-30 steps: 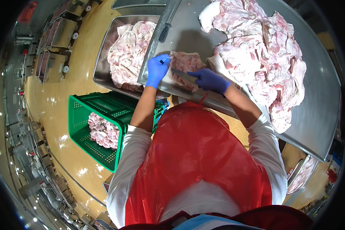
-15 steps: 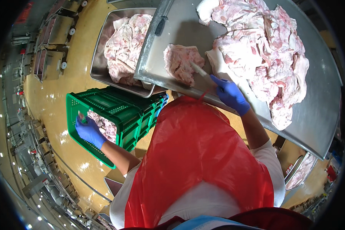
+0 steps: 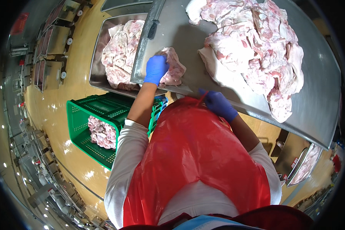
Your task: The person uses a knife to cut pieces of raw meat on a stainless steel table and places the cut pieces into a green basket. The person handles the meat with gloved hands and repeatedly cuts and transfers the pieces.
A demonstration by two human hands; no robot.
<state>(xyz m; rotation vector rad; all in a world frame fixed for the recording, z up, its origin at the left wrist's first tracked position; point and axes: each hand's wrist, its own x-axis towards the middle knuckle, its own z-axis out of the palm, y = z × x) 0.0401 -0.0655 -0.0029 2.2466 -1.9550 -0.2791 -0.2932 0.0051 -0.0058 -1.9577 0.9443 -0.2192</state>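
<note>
Here the left hand (image 3: 156,69) lies flat on a meat slab (image 3: 171,69) near the table (image 3: 188,42) edge, fingers curled over it. The right hand (image 3: 217,104) grips a red-handled knife (image 3: 201,98). Greasy gloves could let the slab slide, sending the blade astray.

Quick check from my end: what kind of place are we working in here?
Most likely a meat-processing plant: a long steel table heaped with a pile of raw meat, a metal tray of meat, a green crate, and the left hand gloved on a cut.
</note>
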